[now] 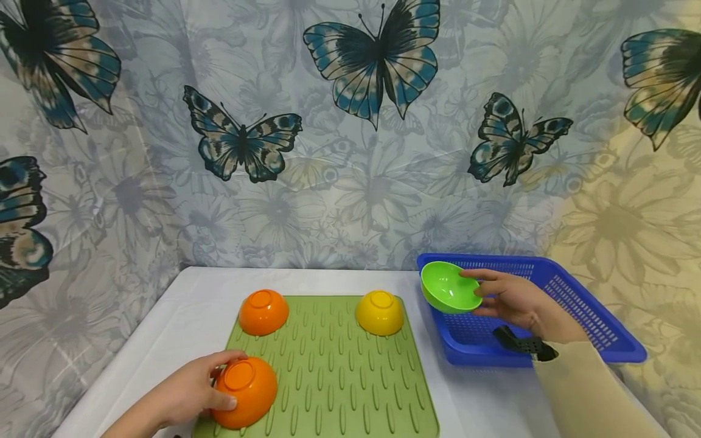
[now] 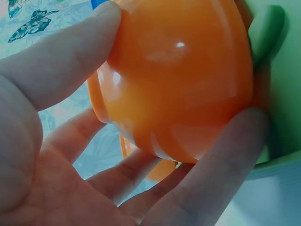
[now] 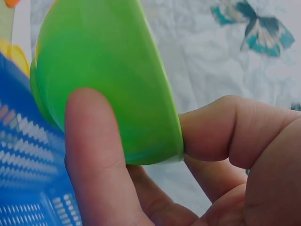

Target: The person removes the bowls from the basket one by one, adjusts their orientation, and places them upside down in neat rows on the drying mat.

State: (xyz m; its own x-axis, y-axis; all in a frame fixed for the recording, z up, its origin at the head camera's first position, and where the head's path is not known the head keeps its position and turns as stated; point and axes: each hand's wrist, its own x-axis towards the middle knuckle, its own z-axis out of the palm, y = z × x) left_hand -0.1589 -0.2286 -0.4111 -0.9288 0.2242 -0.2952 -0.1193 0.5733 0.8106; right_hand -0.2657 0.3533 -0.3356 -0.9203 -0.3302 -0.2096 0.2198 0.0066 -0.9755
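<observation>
At the near left of the green ribbed mat [image 1: 339,371], an orange bowl [image 1: 249,398] stands upside down. My left hand [image 1: 188,389] grips its side, thumb and fingers spread around the curved wall; the left wrist view shows the same orange bowl [image 2: 178,70] close up against the mat. My right hand [image 1: 515,304] holds a bright green bowl [image 1: 446,289] by its rim, tilted, above the left part of the blue basket [image 1: 597,316]. In the right wrist view, fingers pinch the wall of the green bowl [image 3: 103,80].
Another orange bowl [image 1: 263,313] lies upside down at the mat's far left corner. A yellow bowl [image 1: 380,313] is upside down at its far right corner. White cloth [image 1: 186,316] covers the table, and a butterfly-print curtain [image 1: 378,201] hangs behind it.
</observation>
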